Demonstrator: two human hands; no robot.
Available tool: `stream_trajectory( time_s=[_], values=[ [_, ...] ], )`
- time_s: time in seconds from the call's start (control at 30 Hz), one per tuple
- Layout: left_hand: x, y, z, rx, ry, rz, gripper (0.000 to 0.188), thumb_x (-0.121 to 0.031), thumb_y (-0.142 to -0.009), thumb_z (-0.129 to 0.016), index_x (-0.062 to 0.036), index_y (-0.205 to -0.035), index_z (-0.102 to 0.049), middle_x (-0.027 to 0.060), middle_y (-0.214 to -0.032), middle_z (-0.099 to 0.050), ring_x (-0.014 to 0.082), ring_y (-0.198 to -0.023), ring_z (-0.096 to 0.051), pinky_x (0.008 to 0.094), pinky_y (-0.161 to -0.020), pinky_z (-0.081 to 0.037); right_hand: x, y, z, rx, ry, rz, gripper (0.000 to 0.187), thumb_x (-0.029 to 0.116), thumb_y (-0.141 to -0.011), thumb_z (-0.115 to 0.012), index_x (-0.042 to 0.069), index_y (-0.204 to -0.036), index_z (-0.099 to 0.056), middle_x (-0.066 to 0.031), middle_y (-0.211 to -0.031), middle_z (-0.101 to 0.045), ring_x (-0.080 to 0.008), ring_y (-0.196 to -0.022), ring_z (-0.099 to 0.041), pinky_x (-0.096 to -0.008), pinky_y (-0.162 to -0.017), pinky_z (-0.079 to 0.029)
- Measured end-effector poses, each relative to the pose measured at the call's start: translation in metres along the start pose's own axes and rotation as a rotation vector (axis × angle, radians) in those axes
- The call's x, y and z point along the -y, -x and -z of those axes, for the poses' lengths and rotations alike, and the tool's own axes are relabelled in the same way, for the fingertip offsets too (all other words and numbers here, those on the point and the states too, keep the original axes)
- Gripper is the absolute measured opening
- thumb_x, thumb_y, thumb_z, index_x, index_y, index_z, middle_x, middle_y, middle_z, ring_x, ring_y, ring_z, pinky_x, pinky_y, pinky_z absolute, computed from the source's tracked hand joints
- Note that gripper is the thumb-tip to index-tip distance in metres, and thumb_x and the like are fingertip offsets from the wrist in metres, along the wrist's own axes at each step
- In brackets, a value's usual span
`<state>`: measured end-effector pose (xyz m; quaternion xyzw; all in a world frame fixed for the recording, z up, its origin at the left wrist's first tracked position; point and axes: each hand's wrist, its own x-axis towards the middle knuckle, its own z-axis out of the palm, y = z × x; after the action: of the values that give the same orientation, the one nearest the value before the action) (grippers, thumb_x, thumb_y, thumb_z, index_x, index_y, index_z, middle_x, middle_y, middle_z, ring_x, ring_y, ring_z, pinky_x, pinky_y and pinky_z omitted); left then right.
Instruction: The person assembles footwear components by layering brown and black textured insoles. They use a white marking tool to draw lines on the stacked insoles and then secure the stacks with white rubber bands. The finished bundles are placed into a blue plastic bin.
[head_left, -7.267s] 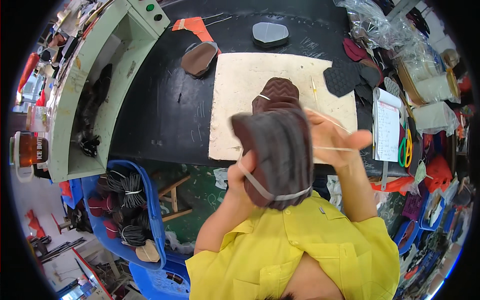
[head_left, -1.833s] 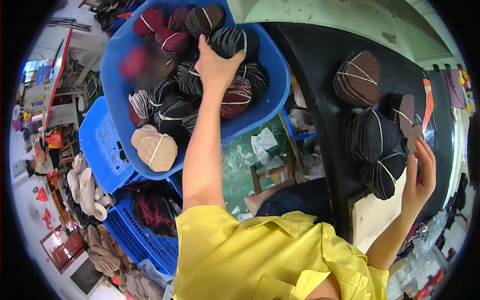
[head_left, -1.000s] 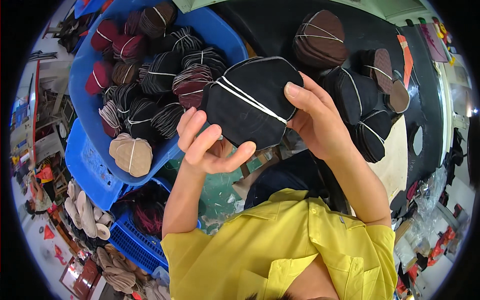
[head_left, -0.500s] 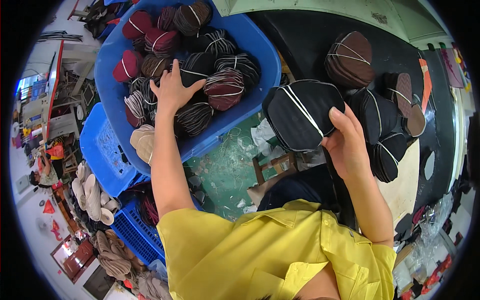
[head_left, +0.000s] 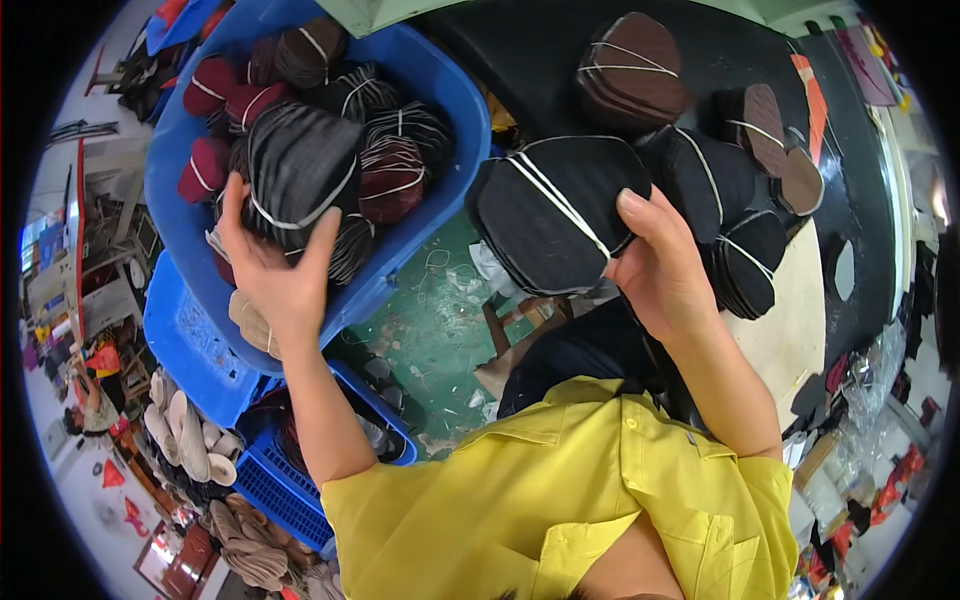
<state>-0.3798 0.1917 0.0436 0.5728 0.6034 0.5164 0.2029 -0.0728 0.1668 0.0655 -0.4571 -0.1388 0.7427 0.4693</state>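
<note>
My left hand [head_left: 278, 270] grips a bundle of black sole pieces [head_left: 300, 165] tied with a white band. It is raised over the large blue tub [head_left: 455, 130], its layered edges showing. In my right hand [head_left: 665, 265] is another bundle of black sole pieces [head_left: 555, 205], crossed by a doubled white band, thumb on top. Inside the tub lie several banded bundles: a maroon bundle [head_left: 392, 180], a red bundle [head_left: 208, 168] and a brown bundle [head_left: 312, 52]. Beside my right hand, further banded black bundles [head_left: 748, 262] rest on the black table.
On the black table [head_left: 520, 60] stand a brown bundle [head_left: 632, 72] and a smaller maroon bundle [head_left: 752, 128]. A pale board [head_left: 795, 310] lies nearer me. Left of me are a blue crate [head_left: 275, 475] and a blue lid-like tray [head_left: 190, 345]. Scraps litter the green floor [head_left: 420, 340].
My left hand, spread over the tub before, has taken hold of a black bundle and lifted it. My right hand still holds its bundle. The whole view has shifted slightly.
</note>
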Motion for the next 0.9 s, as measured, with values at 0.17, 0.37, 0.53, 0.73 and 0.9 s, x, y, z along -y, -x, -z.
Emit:
stream_trajectory(
  time_s=[0.17,0.37,0.53,0.73,0.9],
  values=[
    [-0.012,0.018,-0.006,-0.039,-0.429,-0.566,0.078,-0.002,-0.060,-0.085,-0.0016,-0.127,-0.046,0.0145,-0.124,-0.046,0.0386,-0.124,-0.048,0.0458,-0.106,-0.040,-0.001,0.017,-0.008,-0.011,0.232,0.262,0.060,0.012,-0.079,-0.073,0.003,-0.132,-0.045,-0.0076,-0.114,-0.059,-0.0175,-0.108,-0.059,-0.0377,-0.094,-0.049],
    [-0.004,0.029,-0.003,-0.163,-0.535,-0.702,0.078,-0.007,-0.062,-0.086,-0.0048,-0.127,-0.042,0.0150,-0.122,-0.047,0.0426,-0.119,-0.051,0.0517,-0.103,-0.043,-0.017,0.016,0.010,0.259,1.352,1.570,0.047,0.007,-0.075,-0.073,0.008,-0.120,-0.060,-0.0106,-0.115,-0.066,-0.0269,-0.108,-0.062,-0.0481,-0.101,-0.044],
    [-0.005,0.032,0.000,-0.161,-0.576,-0.825,0.077,0.004,-0.059,-0.081,-0.0074,-0.124,-0.042,0.0137,-0.122,-0.043,0.0430,-0.122,-0.048,0.0517,-0.106,-0.040,-0.025,0.025,0.020,0.141,1.631,1.823,0.029,0.029,-0.092,-0.051,0.029,-0.120,-0.059,0.0140,-0.124,-0.062,-0.0115,-0.116,-0.050,-0.0397,-0.107,-0.028],
    [-0.004,0.040,0.002,-0.260,-0.685,-0.928,0.056,-0.012,-0.068,-0.083,-0.0206,-0.112,-0.051,0.0121,-0.118,-0.047,0.0384,-0.114,-0.053,0.0525,-0.101,-0.041,-0.025,0.029,0.022,0.188,1.588,1.774,0.026,0.025,-0.091,-0.057,0.027,-0.116,-0.061,0.0117,-0.120,-0.064,-0.0139,-0.111,-0.052,-0.0389,-0.104,-0.031],
    [-0.004,0.045,0.002,-0.154,-0.673,-1.003,0.031,-0.012,-0.081,-0.071,-0.0302,-0.102,-0.058,0.0084,-0.111,-0.048,0.0330,-0.114,-0.051,0.0555,-0.109,-0.035,-0.021,0.027,0.028,0.205,1.568,1.729,0.024,0.021,-0.087,-0.062,0.024,-0.110,-0.063,0.0065,-0.113,-0.067,-0.0174,-0.105,-0.055,-0.0372,-0.099,-0.037]
  ],
)
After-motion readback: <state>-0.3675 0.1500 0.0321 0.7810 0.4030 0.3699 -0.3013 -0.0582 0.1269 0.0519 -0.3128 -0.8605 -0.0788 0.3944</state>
